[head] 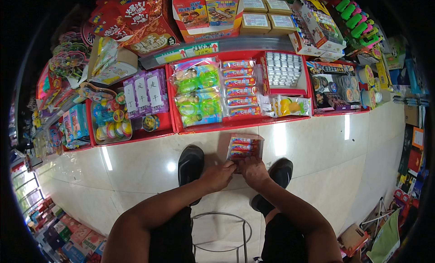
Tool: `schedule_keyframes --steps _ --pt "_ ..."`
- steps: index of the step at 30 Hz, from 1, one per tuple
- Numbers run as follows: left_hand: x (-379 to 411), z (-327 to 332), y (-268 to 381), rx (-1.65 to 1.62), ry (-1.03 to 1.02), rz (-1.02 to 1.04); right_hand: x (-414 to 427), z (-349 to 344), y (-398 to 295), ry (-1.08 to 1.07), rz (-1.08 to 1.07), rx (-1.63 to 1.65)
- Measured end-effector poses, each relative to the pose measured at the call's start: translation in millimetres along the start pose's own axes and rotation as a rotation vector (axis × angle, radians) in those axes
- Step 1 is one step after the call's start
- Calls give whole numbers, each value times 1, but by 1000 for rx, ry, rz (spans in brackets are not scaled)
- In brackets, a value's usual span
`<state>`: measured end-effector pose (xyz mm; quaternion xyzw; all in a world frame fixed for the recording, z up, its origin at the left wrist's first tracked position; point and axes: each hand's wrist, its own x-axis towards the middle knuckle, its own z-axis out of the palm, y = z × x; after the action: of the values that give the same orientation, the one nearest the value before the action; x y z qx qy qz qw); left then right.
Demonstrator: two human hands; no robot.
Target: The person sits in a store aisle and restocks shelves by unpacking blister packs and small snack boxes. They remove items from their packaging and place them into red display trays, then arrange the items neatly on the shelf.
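A small open cardboard box [262, 148] is on the tiled floor between my shoes, holding a column of small red and rainbow-coloured packets [243, 147]. At the box's near left corner, my left hand [219, 176] grips the edge with thumb and fingers. My right hand [254, 170] reaches over the near end of the box with bent fingers. What lies under those fingertips is hidden. Similar packets [240, 91] lie in a column in the red display tray [204, 129] ahead of me, beside clear bags with green plastic toys [197, 108].
Silver-wrapped pieces [283, 71] and a fruit-printed bag [294, 106] share the tray's right side. Purple packs [146, 93] and a tub of small toys [112, 127] lie left. My black shoes [191, 162] flank the box. A round metal stool frame [222, 213] stands between my legs.
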<state>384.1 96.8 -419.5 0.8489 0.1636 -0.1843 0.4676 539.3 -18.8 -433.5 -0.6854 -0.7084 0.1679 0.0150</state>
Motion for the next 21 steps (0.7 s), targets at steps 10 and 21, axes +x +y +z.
schedule_keyframes --steps 10,21 --pt "10 8 -13 -1 -38 6 -5 -2 -8 -144 -12 52" --pt "17 -4 -5 -229 277 109 6 -62 16 3 214 605"
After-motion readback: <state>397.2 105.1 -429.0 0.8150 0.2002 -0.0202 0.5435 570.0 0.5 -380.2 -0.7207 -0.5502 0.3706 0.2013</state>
